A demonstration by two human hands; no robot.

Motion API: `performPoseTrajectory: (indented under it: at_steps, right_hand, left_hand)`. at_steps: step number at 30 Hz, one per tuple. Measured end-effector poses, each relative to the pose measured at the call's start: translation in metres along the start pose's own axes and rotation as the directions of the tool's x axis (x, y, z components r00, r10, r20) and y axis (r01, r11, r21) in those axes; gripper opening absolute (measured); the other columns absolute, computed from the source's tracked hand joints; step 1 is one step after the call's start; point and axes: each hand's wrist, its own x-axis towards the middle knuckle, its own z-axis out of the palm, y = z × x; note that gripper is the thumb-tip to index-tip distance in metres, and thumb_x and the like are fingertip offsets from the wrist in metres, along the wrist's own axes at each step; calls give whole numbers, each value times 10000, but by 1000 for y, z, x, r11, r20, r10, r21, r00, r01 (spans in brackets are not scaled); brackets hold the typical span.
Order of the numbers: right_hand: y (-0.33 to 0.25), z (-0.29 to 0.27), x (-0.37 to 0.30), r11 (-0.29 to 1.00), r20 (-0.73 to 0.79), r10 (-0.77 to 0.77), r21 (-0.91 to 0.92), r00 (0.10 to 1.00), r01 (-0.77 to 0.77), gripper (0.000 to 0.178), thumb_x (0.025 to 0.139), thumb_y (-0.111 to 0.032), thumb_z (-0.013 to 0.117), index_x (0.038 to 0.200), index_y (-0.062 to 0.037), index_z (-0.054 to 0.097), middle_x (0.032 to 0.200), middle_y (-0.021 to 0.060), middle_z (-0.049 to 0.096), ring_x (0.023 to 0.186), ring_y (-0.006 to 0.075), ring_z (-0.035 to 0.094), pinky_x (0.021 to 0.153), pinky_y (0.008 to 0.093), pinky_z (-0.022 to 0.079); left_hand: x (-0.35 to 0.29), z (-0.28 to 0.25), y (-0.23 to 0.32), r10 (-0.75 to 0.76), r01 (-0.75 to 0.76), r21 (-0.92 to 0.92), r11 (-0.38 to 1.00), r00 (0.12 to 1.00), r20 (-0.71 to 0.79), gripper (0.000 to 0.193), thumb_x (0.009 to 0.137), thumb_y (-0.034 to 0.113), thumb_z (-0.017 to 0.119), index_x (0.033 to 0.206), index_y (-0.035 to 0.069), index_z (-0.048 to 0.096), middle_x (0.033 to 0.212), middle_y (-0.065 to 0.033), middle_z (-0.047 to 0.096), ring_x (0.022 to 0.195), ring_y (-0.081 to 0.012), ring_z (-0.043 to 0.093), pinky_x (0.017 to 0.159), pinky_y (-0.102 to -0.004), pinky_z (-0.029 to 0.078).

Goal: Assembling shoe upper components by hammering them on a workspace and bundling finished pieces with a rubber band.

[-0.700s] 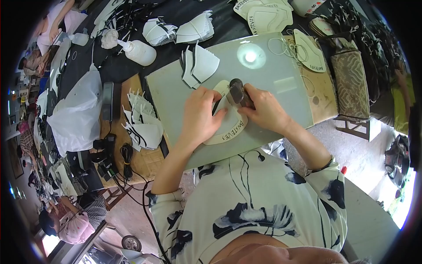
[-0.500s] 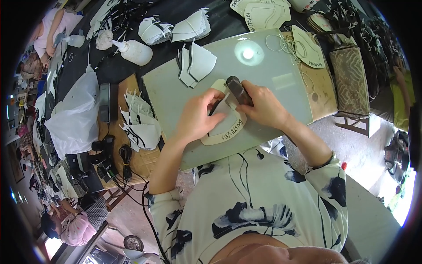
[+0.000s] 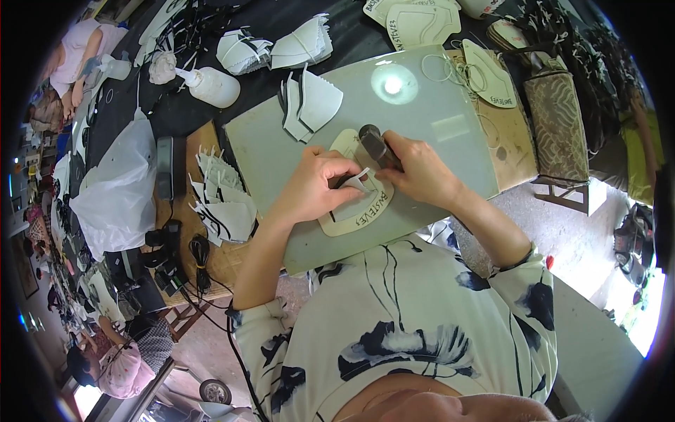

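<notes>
A cream card template (image 3: 343, 226) with a cut-out middle and black handwriting lies on the grey-green work board (image 3: 422, 77). My left hand (image 3: 314, 184) rests over its left side, thumb and fingers pinching a small white shoe-upper piece (image 3: 358, 181) with a dark edge, its corner lifted. My right hand (image 3: 422, 169) is closed round a dark, round-ended hammer (image 3: 377, 144), tilted over the template's upper right. Its thumb and fingertips come close to the white piece; whether they touch it I cannot tell. Several loose white pieces with black edges (image 3: 320, 98) lie farther up the board.
White bottle (image 3: 213, 87), bundled white pieces (image 3: 302, 43) and more templates (image 3: 422, 24) lie beyond the board. To the left are stacked pieces (image 3: 228, 204), a plastic bag (image 3: 119, 190) and cables (image 3: 200, 260). A patterned case (image 3: 555, 126) stands at right. Other people sit at far left.
The white piece's corner has come up and shows between my hands. My left fingers have curled in more around it; the hammer has shifted very slightly.
</notes>
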Motion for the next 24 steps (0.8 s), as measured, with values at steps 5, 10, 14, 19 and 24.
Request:
performPoseTrajectory:
  at_steps: [5, 10, 14, 19, 24]
  right_hand:
    - [1, 0, 0, 1000, -4, -2, 24, 1000, 2, 316, 744, -84, 733, 874, -1, 457, 728, 174, 577, 675, 380, 571, 607, 415, 447]
    - [2, 1, 0, 1000, -5, -17, 26, 1000, 17, 317, 735, -75, 732, 873, 1, 457, 727, 171, 576, 671, 374, 573, 607, 413, 448]
    - [0, -2, -1, 998, 29, 30, 58, 999, -32, 326, 726, -65, 732, 896, 2, 463, 747, 174, 582, 693, 375, 583, 620, 413, 453]
    - [-6, -2, -11, 999, 35, -3, 38, 999, 1, 354, 713, -50, 731, 951, 5, 476, 847, 195, 595, 781, 388, 595, 674, 418, 460]
    - [-2, 0, -11, 999, 35, 3, 50, 999, -5, 367, 706, -32, 724, 976, 6, 478, 913, 209, 601, 854, 400, 602, 726, 418, 472]
  left_hand:
    - [3, -1, 4, -86, 84, 28, 996, 994, 65, 205, 707, 150, 777, 881, 83, 692, 712, -43, 595, 758, -216, 512, 975, -372, 315]
    - [0, 7, 0, -61, 62, 76, 995, 998, -22, 223, 698, 171, 790, 894, 107, 704, 657, 6, 533, 647, -150, 487, 932, -322, 328]
    - [-7, 14, 3, -60, 80, 179, 981, 992, -114, 272, 698, 181, 787, 938, 96, 692, 735, -8, 552, 681, -167, 482, 942, -327, 319]
    - [-3, 12, 7, -58, 74, 156, 985, 992, -108, 323, 693, 162, 783, 987, 80, 677, 814, -31, 592, 768, -181, 514, 973, -356, 296]
    - [-7, 7, 1, -49, 45, -88, 995, 998, -44, 324, 693, 156, 783, 985, 70, 672, 756, -23, 602, 717, -173, 541, 984, -367, 274]
